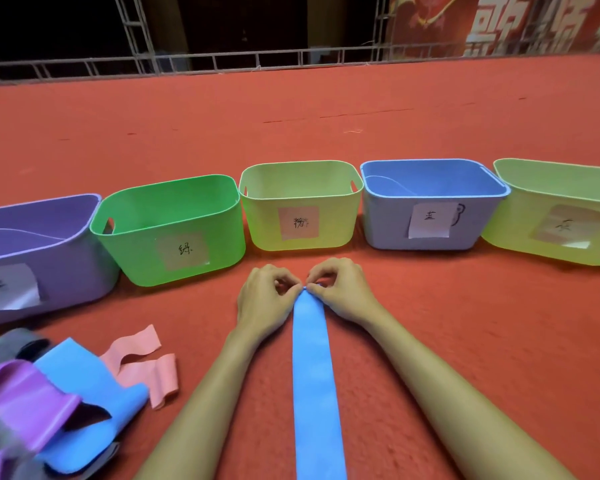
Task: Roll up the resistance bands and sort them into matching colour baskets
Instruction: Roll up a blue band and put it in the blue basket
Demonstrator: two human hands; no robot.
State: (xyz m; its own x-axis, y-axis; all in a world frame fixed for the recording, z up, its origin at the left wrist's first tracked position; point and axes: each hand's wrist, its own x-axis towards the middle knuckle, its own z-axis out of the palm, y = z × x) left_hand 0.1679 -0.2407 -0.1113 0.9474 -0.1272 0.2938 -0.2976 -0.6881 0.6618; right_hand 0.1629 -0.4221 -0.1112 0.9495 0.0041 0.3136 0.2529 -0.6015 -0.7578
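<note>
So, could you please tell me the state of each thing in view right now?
blue band: unrolled, flat on the floor, far end pinched.
left hand: pinches the band's far end.
right hand: pinches the same end.
pink band: loose, unrolled, on the floor.
pile of bands: loose, unrolled, heaped.
row of baskets: upright, open-topped.

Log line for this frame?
stage: roll start | left hand, right hand: pinch far end of blue band | target: blue basket

Baskets (264,220) stand behind band (314,375), pile (66,393) left.
</note>
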